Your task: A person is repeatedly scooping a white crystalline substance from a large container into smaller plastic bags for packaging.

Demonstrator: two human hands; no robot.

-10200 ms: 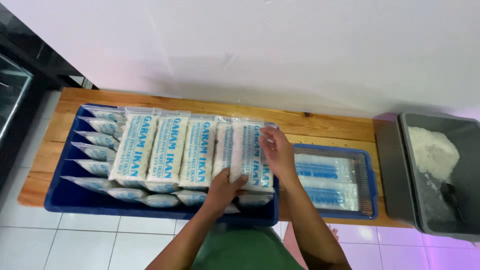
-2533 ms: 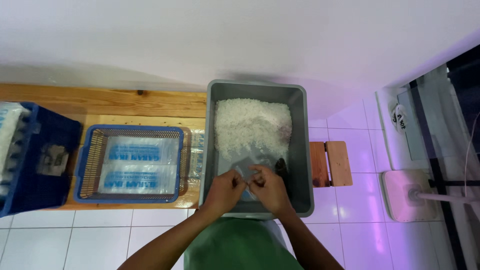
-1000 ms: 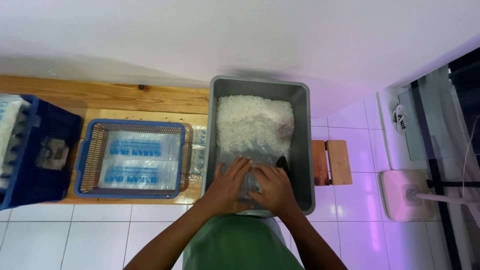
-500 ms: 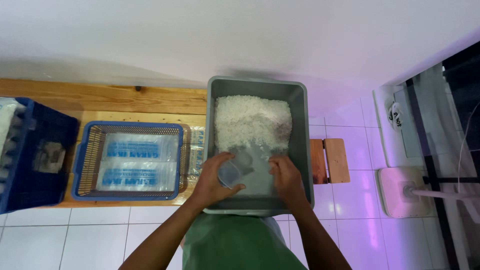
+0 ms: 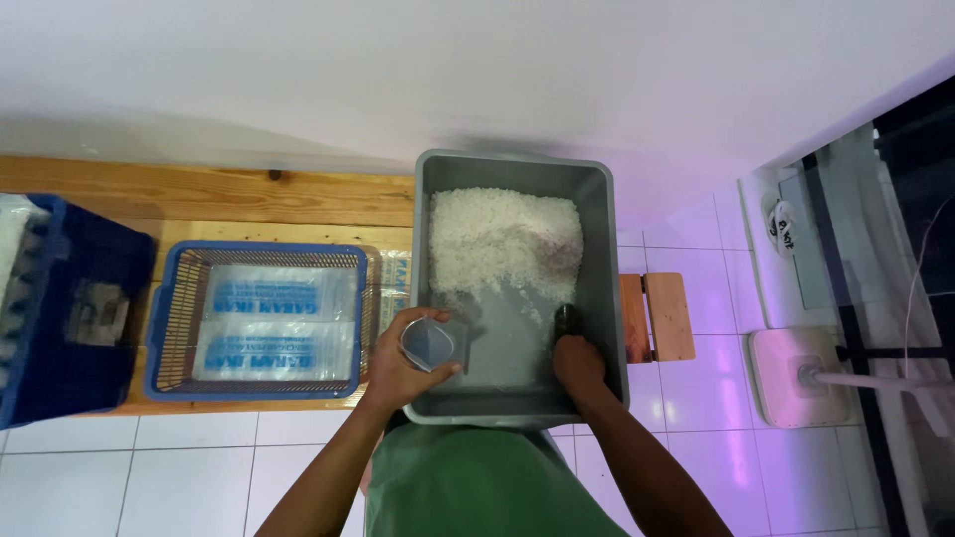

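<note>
Clear bag (image 5: 430, 343) in left hand (image 5: 398, 370), right hand (image 5: 577, 360) on dark scoop (image 5: 567, 319), grey tub (image 5: 597, 249)

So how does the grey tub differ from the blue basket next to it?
The grey tub has solid walls; the blue basket has mesh sides. The tub holds a loose white grainy heap piled at its far end, while the basket holds flat clear printed bags. Both hands, the left hand with a small clear bag and the right hand, are in the tub, none in the basket. Both are rectangular, open-topped.
</note>
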